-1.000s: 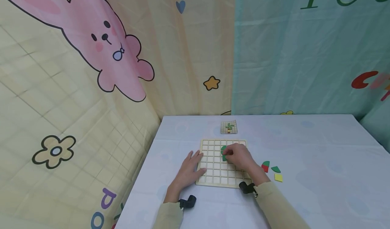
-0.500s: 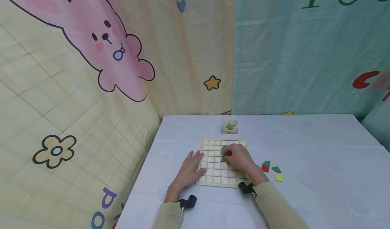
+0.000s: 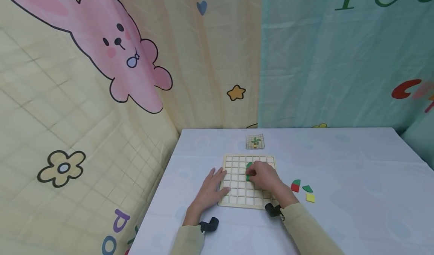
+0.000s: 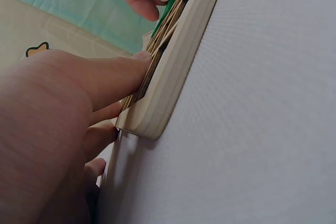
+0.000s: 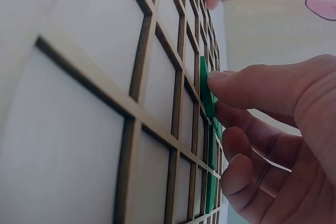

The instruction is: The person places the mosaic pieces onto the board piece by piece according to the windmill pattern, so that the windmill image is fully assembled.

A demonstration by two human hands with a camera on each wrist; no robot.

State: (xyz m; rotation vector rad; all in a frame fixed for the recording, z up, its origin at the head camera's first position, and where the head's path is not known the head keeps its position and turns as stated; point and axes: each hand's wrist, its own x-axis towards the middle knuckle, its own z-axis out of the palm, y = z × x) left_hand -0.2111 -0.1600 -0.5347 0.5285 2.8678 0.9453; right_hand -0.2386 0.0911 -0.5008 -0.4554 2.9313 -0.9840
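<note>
Green on wood, lower mid-frame
Pinching flat green piece (image 5: 205,87) with bare right hand (image 3: 266,176), steadying pale wooden grid board (image 3: 241,192) with spread-fingered left hand (image 3: 209,190), probably just slide-proofing.

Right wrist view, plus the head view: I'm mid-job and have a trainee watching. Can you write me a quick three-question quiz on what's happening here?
1. Multiple choice: whose thumb is on the green piece over the grid board? A) left hand only B) right hand only C) both hands
2. True or false: the yellow square lies on the table, off the board.
3. Fill in: beyond the board's far edge lies a small picture ____.

Key:
1. B: the right hand; the left hand rests at the board's left edge.
2. True.
3. card
</note>
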